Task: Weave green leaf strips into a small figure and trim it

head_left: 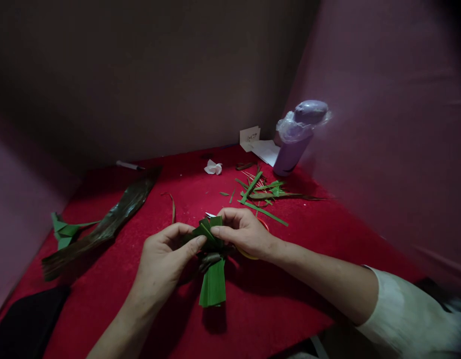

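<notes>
Between my hands is a bundle of folded green leaf strips, with a dark band around its middle and a wide flat end hanging down. My left hand pinches its upper left side between thumb and fingers. On the upper right, the thumb and fingers of my right hand are closed on the folded top. Scissors with orange and yellow handles lie on the table, partly hidden beneath my right hand. A thin brown strip rests just beyond my left hand.
Cut green strips and thin sticks lie scattered at the right. Behind them stand a purple bottle in clear plastic and white cards. Leftward are a long dark leaf, a folded green leaf piece, a pen and crumpled tissue.
</notes>
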A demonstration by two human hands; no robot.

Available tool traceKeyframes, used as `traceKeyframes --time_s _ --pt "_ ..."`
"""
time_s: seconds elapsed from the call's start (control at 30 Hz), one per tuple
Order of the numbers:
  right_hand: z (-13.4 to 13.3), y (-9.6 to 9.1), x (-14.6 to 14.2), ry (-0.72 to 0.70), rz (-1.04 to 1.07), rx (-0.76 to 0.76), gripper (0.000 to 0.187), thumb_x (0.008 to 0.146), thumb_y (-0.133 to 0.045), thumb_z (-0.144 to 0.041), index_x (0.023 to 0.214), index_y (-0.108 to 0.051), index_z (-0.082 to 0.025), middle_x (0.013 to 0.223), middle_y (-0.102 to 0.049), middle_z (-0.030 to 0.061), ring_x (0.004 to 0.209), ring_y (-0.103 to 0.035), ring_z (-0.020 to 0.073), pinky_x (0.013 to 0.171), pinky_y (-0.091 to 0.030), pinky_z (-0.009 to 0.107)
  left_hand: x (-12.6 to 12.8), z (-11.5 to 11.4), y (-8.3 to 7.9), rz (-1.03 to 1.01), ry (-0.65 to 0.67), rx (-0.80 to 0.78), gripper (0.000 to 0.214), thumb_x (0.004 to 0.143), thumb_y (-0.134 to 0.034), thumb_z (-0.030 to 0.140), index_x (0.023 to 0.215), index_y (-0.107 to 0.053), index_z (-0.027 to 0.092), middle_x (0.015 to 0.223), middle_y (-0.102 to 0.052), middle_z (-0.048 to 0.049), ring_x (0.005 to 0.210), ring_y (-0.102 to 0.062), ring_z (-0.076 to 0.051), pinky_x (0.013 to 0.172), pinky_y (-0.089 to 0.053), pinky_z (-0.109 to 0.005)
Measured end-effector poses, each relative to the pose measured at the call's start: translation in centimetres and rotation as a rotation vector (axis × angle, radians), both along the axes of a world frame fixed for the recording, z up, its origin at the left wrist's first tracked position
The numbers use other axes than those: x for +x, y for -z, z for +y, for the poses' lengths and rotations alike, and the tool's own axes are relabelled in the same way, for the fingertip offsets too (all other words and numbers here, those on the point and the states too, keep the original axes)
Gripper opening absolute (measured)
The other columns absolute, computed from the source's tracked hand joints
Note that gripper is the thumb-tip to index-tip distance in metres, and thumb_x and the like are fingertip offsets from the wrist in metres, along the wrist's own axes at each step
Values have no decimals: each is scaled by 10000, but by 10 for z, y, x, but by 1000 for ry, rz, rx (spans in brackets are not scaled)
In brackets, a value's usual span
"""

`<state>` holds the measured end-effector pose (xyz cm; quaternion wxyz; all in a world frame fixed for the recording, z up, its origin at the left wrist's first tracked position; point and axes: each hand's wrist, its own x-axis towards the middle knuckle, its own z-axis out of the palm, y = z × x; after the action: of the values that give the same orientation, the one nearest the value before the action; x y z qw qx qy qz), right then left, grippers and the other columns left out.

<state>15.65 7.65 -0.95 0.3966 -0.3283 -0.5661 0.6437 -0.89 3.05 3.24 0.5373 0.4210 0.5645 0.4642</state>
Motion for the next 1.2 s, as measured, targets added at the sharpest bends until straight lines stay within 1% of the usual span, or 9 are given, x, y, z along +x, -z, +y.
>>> traceKeyframes --time_s 0.2,0.3,0.43,0.57,0.73,0.87,0.97,1.1,1.2 --pt "0 -1 -1 0 -11 18 231 765 -659 -342 681 -532 -169 577 -504 -55 497 -443 69 473 -343 197 1 2 -1 21 -10 6 201 590 -812 264 671 -664 155 619 -705 -2 553 -634 -123 553 -509 -210" --pt "1 -4 0 28 -13 76 269 803 -628 -427 784 -606 -161 636 -541 -31 548 -467 83 514 -378 212 -2 3 -1 65 -27 39 188 598 -806 262 670 -668 156 632 -706 -5 572 -637 -126 573 -507 -213" --pt "4 -9 4 238 -106 192 436 890 -464 -545 842 -636 -148 737 -584 22 655 -507 118 600 -408 251 -7 2 -1 112 -81 105 182 627 -792 284 697 -672 166 660 -708 -3 588 -632 -127 587 -508 -221" --pt "6 -9 6 407 -187 257 371 894 -490 -520 835 -599 -171 782 -572 18 696 -503 126 630 -406 257 -10 0 -3 174 -257 205 200 639 -790 299 763 -684 183 711 -709 15 647 -632 -117 625 -502 -196" --pt "7 -5 1 248 -58 52 413 852 -515 -582 864 -549 -170 706 -541 -11 532 -439 81 474 -342 213 -9 -2 -5 207 -344 281 203 653 -778 313 784 -679 193 743 -703 28 675 -629 -112 672 -499 -194" --pt "3 -6 -4 133 22 -21 488 711 -664 -610 858 -546 -160 723 -563 -9 566 -490 82 502 -381 210 -4 -5 -2 292 -345 336 182 682 -748 305 811 -681 194 746 -693 15 671 -619 -134 649 -490 -220" --pt "2 -7 -5 129 40 -36 440 644 -761 -507 822 -549 -166 715 -565 -22 621 -520 96 577 -418 228 -2 -6 3 285 -273 346 169 698 -734 299 821 -678 198 778 -684 5 693 -612 -146 663 -488 -239" --pt "6 -10 -1 131 6 -28 285 698 -722 -377 805 -563 -166 690 -555 -33 601 -511 93 573 -407 231 -3 -9 3 333 -186 426 111 721 -722 290 762 -649 217 839 -643 5 782 -595 -156 705 -470 -236" --pt "8 -14 4 109 -4 36 212 726 -684 -304 835 -571 -162 723 -571 -23 633 -531 103 615 -433 249 -4 -12 -7 368 -256 506 130 797 -643 320 706 -627 229 800 -611 15 808 -570 -154 773 -447 -233"
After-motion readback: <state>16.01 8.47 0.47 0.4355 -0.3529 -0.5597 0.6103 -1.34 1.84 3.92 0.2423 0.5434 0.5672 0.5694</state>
